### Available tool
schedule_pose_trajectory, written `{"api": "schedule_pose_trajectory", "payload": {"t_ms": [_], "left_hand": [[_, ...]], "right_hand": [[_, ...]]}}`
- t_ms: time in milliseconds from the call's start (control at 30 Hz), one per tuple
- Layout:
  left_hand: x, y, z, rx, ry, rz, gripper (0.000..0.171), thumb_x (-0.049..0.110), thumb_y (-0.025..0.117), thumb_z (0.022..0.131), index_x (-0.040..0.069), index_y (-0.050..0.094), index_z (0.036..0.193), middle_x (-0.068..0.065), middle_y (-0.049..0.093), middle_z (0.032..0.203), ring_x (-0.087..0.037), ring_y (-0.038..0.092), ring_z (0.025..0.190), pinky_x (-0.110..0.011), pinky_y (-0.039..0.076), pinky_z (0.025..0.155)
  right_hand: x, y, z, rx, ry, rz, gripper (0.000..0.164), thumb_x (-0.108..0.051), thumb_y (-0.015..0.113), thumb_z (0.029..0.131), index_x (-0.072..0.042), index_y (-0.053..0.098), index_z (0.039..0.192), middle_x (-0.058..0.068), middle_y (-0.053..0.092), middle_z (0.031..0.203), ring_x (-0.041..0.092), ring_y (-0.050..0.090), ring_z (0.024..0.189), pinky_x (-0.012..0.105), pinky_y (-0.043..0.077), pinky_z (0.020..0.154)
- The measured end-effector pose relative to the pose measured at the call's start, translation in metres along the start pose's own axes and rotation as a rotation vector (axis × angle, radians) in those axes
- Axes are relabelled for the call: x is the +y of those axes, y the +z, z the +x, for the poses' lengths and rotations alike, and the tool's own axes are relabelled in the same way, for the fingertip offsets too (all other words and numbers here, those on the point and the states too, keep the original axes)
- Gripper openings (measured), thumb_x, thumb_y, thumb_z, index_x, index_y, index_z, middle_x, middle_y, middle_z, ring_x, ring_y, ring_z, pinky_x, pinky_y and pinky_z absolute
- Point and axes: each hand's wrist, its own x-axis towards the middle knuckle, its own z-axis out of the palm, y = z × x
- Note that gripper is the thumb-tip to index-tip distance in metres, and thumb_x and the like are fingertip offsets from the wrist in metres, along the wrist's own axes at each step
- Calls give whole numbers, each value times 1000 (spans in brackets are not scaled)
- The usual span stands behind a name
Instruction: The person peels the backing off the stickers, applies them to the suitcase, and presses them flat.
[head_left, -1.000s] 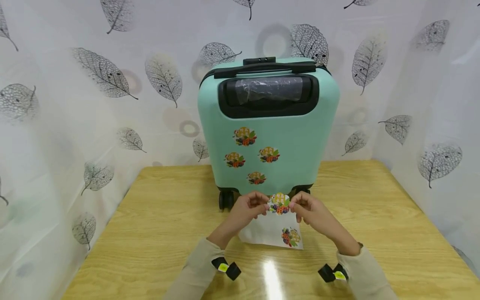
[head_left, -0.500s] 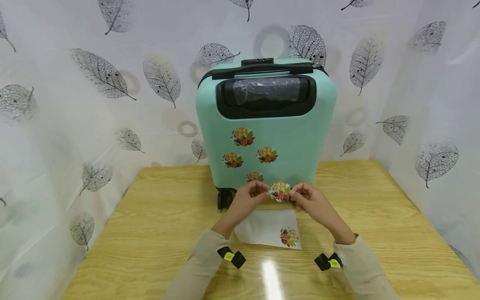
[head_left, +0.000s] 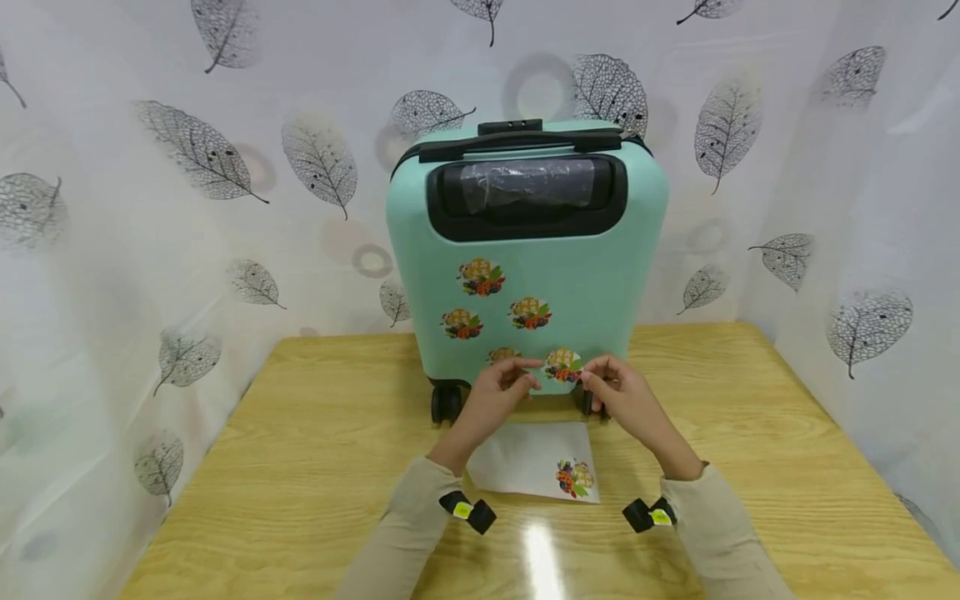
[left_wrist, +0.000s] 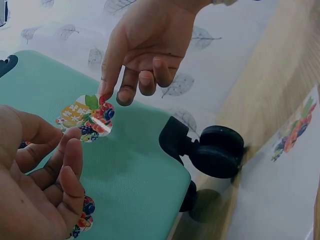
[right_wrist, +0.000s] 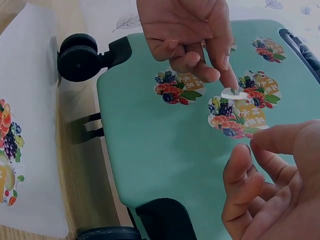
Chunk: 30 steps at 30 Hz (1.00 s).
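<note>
My right hand point(head_left: 628, 404) pinches the right edge of a fruit sticker point(head_left: 562, 365), held over the lower part of a mint-green suitcase point(head_left: 600, 292). At the sticker's left edge is the index fingertip of my left hand point(head_left: 491, 407), its thumb parted from it. In the right wrist view the sticker point(right_wrist: 235, 117) overlaps the suitcase's back, with glare on its upper edge. Several matching stickers, such as the upper one point(head_left: 481, 277), are on the suitcase; one at the bottom point(head_left: 504, 356) is partly hidden by my left hand.
A white backing sheet point(head_left: 517, 458) lies on the wooden table point(head_left: 337, 467) before the suitcase, with one fruit sticker point(head_left: 575, 478) on its right. Black wheels point(head_left: 447, 403) stand at the suitcase's base. A leaf-patterned curtain point(head_left: 322, 275) hangs behind.
Both hands have lifted the sticker away from the backing sheet, up and forward to the suitcase. My left thumb and index finger have parted. The head view has shifted slightly.
</note>
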Motion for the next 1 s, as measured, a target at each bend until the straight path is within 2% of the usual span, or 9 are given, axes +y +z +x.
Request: {"api": "schedule_pose_trajectory", "payload": {"t_ms": [100,300,467,733,867,1000], "left_hand": [[0,1,1,-1,7,0,29,17,53,100,14,61,127,-16,66,102,-10,59,80,-25,51,72],[3,1,0,-14,-4,-23,34,15,51,100,16,56,134,-17,66,104,-9,60,79,-25,53,74],[4,0,0,-25,-3,-38,36,16,51,101,14,53,137,-18,65,105,-8,60,77,-25,53,73],[2,0,2,-18,5,-34,39,15,50,101,13,50,140,-22,65,106,-6,60,75,-24,53,73],[2,1,4,-6,-1,-19,40,15,50,101,14,49,141,-21,66,105,-7,60,73,-28,54,75],[3,1,6,-3,-17,-5,41,15,50,101,18,49,142,-18,67,104,-19,63,76,-29,54,74]], "right_hand": [[0,0,1,2,3,-8,27,-21,52,101,2,55,114,6,58,91,15,55,62,27,46,55],[-1,-1,3,-14,-4,-2,30,-22,51,101,1,54,120,6,57,90,15,54,61,28,43,51],[-2,-1,4,-27,1,-4,32,-23,50,102,1,53,123,5,56,89,10,53,60,29,42,50],[0,-2,8,-27,-7,-13,33,-22,49,102,1,53,125,8,55,90,10,52,60,29,41,49],[0,-3,11,-31,-12,-7,33,-22,50,102,0,53,126,10,54,90,10,53,59,28,40,47],[0,-3,12,-35,-8,4,34,-22,50,101,0,53,128,8,53,87,10,53,59,27,38,45]]}}
